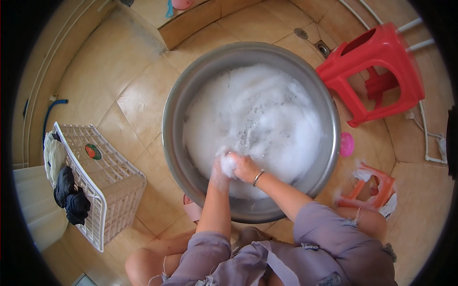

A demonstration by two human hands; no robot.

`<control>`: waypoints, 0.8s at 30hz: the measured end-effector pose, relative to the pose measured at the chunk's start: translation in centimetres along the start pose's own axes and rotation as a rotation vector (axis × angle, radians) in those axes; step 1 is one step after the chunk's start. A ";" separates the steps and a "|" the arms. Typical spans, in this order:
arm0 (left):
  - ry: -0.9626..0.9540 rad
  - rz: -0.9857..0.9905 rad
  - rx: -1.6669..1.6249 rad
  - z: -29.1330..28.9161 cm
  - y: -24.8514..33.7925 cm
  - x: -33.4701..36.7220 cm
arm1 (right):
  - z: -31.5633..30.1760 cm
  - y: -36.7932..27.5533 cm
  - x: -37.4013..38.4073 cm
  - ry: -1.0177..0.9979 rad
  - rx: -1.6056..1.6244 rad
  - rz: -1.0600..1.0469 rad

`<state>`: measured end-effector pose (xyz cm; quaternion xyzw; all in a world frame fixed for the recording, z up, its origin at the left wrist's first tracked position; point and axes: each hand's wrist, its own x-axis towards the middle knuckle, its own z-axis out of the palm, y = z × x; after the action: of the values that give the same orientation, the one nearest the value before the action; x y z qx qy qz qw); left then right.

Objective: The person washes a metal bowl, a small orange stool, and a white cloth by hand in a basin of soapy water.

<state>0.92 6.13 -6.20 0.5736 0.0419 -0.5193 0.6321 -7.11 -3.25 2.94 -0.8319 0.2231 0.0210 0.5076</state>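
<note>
A large grey metal basin (177,102) stands in front of me, filled with water under thick white suds (286,128). My left hand (220,168) and my right hand (244,168) meet over the near left part of the suds. Both hands look closed against each other, and a white foamy lump (228,166) shows between them. Whether that lump is only foam or a soaped cloth I cannot make out. Foam coats much of my left hand and hides its fingers in part. A metal bracelet (258,177) circles my right wrist.
A white plastic basket (119,183) with dark cloth (71,198) over its rim stands at the left. To the right are a red plastic stool (405,71), a pink round object (347,144) and a small orange stool (381,190) with suds. Beige tiles (138,100) cover the floor.
</note>
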 end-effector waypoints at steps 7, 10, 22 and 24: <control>-0.187 -0.154 -0.707 8.8 5.8 -5.0 | -4.5 -0.4 1.3 0.271 0.108 0.410; -0.347 -0.269 -0.876 10.1 6.0 -4.9 | -3.6 4.1 1.6 0.489 0.576 0.215; -0.266 -0.127 -0.986 11.9 5.9 -6.1 | -5.0 -5.6 -2.0 0.872 0.263 0.018; -0.359 0.004 -0.989 8.8 3.1 -4.6 | -3.8 -6.6 -2.7 0.843 -0.089 -0.188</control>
<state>-3.79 1.51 1.89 0.1089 0.1717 -0.5265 0.8255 -7.71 -3.02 10.99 -0.8055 0.3330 -0.3574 0.3354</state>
